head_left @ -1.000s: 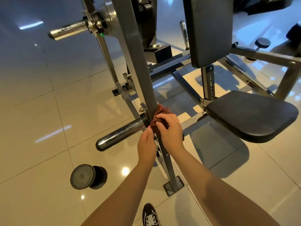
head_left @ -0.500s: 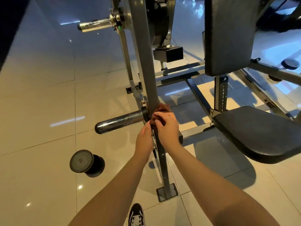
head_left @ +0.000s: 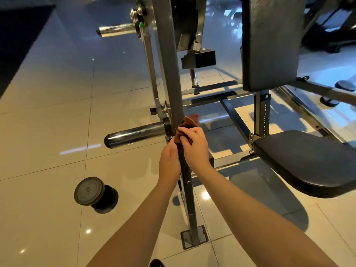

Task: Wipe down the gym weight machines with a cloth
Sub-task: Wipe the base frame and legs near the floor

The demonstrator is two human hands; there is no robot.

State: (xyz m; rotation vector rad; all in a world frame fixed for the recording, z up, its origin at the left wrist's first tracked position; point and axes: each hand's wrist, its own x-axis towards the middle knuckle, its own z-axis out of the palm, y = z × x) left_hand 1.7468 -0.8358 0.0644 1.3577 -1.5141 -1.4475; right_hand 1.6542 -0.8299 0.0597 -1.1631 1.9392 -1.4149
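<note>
While both hands sit close together on the grey post (head_left: 169, 74) of the weight machine, a brown cloth (head_left: 189, 122) is bunched round that post. It is right beside the spot where the lower shiny peg (head_left: 134, 134) sticks out. The right hand (head_left: 194, 149) is on the seat side of the post, and its fingers (head_left: 185, 130) are curled and pinch the cloth. The left hand (head_left: 169, 160) is on the other side, a little lower. Its fingers reach up into the cloth and seem to grip it too, but the tips are hidden.

I think the step now is rubbing the post. I guess a lot is left to do, like the black seat (head_left: 308, 162), the back pad (head_left: 269, 43) and the upper peg (head_left: 117, 30).

Some things could go wrong. The cloth sits next to the bolts and the dark ring where the lower peg joins the post. If it is pulled hard, an edge could catch there and slip out of one hand. A knuckle could also bump the peg. The cloth is scrunched up, so it may rub only part of the post and miss the far side. A round dumbbell (head_left: 92, 191) lies on the tile floor (head_left: 48, 132) near the person's feet. One step to the left without looking could mean a stubbed toe or a trip.
</note>
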